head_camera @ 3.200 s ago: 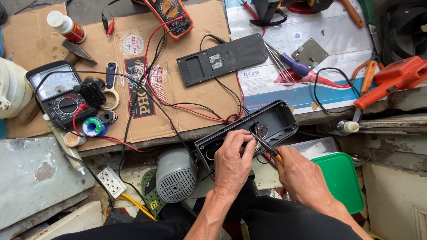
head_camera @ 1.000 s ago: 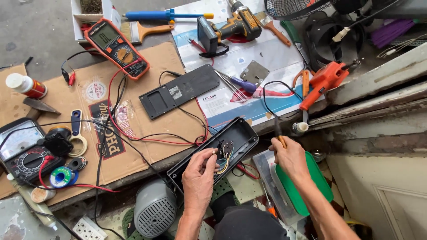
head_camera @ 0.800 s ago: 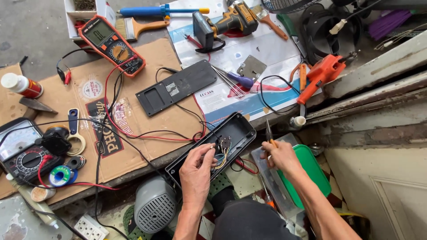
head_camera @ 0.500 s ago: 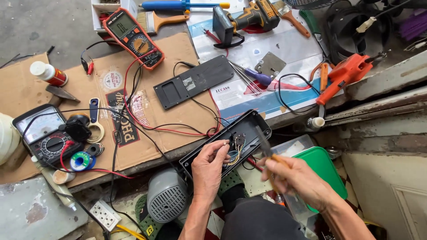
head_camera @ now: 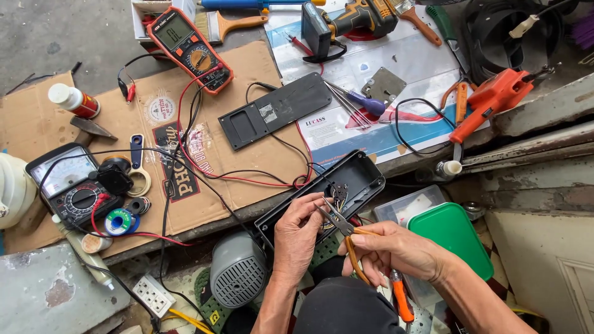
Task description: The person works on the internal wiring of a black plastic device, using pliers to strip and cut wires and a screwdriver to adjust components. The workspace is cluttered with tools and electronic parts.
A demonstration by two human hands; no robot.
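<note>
Both hands meet at the black casing [head_camera: 346, 185]: left hand [head_camera: 297, 238] grips its edge, right hand [head_camera: 396, 250] is closed around orange-handled pliers [head_camera: 343, 226].

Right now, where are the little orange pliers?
In the head view, the orange-handled pliers are low and middle, held in the right hand, with their tips reaching into the open black casing that the left hand steadies.
</note>
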